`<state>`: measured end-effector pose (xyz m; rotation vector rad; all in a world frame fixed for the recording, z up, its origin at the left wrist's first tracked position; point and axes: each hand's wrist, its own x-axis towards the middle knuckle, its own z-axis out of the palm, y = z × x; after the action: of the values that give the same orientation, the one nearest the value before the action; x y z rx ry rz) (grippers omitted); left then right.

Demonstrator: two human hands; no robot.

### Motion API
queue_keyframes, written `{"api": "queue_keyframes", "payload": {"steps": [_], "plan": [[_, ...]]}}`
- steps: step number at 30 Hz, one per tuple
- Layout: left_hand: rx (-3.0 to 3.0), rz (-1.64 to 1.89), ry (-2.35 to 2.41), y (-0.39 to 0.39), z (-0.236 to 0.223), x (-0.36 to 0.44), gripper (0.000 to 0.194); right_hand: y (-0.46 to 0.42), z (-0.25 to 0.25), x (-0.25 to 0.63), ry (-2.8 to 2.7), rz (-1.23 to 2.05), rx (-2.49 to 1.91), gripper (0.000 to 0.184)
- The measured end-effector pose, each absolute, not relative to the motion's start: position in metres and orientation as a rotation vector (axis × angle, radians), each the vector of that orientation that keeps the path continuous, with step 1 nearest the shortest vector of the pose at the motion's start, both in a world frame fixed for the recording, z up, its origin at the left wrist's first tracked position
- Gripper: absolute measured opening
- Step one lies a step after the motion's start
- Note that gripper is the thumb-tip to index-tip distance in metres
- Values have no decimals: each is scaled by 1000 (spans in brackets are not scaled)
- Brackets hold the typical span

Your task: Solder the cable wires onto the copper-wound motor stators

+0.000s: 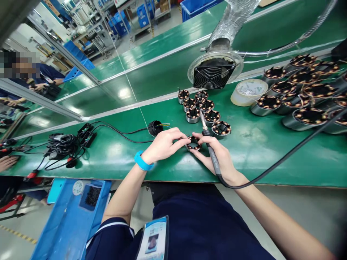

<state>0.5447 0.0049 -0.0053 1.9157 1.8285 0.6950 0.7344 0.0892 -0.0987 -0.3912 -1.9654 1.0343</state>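
My right hand [221, 155] holds a soldering iron [213, 159] against the palm, its metal tip slanting up and away. Its thumb and fingers also grip the side of a small round motor stator [194, 147] with copper windings. My left hand [166, 144], with a blue band at the wrist, pinches at the stator's left edge on what looks like a thin wire. Just beyond that hand lies a black round housing [155, 128] with thin coloured wires and a black cable. Several more small stators [221, 129] stand in a group behind the right hand.
Larger stators [296, 119] crowd the bench's right side, near a white round tub [248, 92]. A fume extractor fan [214, 76] hangs at the back. The iron's cord [287, 155] crosses my right forearm. Coiled cables [61, 144] and another person's hand [7, 163] are left; a blue bin [67, 220] stands below.
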Motion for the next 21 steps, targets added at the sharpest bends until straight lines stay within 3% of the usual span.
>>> {"api": "queue_keyframes", "payload": {"steps": [6,9,11,17,21], "plan": [[1965,502,2027,3,-1,550,27,88,-96,733,-1974,997,-435,28],[2006,499,2206,3,17,526,36,88,-95,734,-1985,1004,-450,28],[2051,447,2259,11,28,497,29,88,-94,734,-2009,996,-461,30],[2172,-90,1800,59,12,425,19,93,-89,732,-2131,934,-494,30],[1991,-66,1702,72,-3,414,7,98,-81,726,-2213,911,-469,26]]}}
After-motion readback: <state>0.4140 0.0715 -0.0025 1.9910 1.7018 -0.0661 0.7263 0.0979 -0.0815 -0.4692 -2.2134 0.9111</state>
